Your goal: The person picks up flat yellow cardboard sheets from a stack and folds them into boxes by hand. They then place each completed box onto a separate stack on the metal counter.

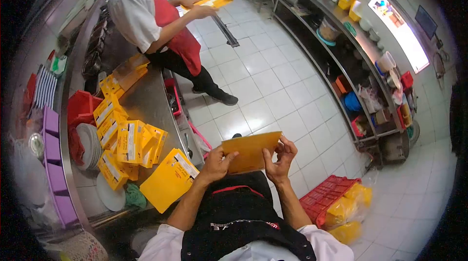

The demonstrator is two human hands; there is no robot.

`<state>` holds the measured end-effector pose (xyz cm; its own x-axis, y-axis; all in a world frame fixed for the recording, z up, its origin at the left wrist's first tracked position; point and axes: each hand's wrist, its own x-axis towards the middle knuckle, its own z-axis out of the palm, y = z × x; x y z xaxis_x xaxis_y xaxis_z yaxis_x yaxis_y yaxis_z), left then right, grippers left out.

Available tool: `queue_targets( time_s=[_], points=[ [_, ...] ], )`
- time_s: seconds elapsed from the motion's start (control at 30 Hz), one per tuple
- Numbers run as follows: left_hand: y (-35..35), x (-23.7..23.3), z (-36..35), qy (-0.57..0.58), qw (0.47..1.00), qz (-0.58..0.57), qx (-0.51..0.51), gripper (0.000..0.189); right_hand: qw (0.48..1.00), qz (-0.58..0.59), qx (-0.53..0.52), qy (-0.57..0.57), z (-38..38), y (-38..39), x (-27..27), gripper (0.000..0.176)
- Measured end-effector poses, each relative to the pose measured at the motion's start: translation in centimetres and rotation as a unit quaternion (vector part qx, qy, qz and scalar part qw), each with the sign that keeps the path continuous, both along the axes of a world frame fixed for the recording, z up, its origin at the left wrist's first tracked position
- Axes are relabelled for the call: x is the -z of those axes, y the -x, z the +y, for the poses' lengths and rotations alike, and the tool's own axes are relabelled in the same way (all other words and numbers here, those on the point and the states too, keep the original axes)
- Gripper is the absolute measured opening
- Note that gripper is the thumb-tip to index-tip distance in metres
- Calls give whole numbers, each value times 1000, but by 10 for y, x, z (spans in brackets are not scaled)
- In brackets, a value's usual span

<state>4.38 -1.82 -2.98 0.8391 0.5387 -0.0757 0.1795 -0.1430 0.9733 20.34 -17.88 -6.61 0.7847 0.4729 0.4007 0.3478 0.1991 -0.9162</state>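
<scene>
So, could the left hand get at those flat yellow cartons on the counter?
Probably yes: the flat yellow cartons lie beside the left forearm, nothing visibly between, though the left hand would likely have to release the held carton first.

a commercial kitchen: around the long metal counter [170, 110] are stacked plates [88, 146] beside it, a tiled floor [263, 80] and, opposite, metal shelves [336, 51] of containers.
</scene>
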Motion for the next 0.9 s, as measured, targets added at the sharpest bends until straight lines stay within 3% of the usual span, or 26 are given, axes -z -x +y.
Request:
queue_targets(
  time_s=[0.03,0.13,0.17,0.3,0.5,0.6,0.8,0.9],
  points=[
    [-5,4,-7,76,992,-65,-77,28,996,0,-30,-82,10,4,-26,31],
    [-30,-4,-21,90,913,-311,-248,33,981,-12,-161,104,-3,-11,-36,31],
    [-31,2,-19,60,907,-343,-237,50,978,98,-140,117,-3,-2,-49,37],
    [-7,6,-4,-71,979,-161,-104,45,974,78,-176,121,-3,-8,-57,45],
    [2,-18,-5,-62,989,-124,-60,66,960,165,-185,130,-4,-5,-59,48],
    [7,-45,-1,-127,990,-40,-45,76,958,153,-185,156,-8,0,-57,48],
    [16,-66,2,-179,983,-2,38,78,964,162,-180,113,-13,2,-64,49],
    [21,-70,4,-153,985,55,51,76,954,138,-212,161,-20,-1,-66,51]
  ],
)
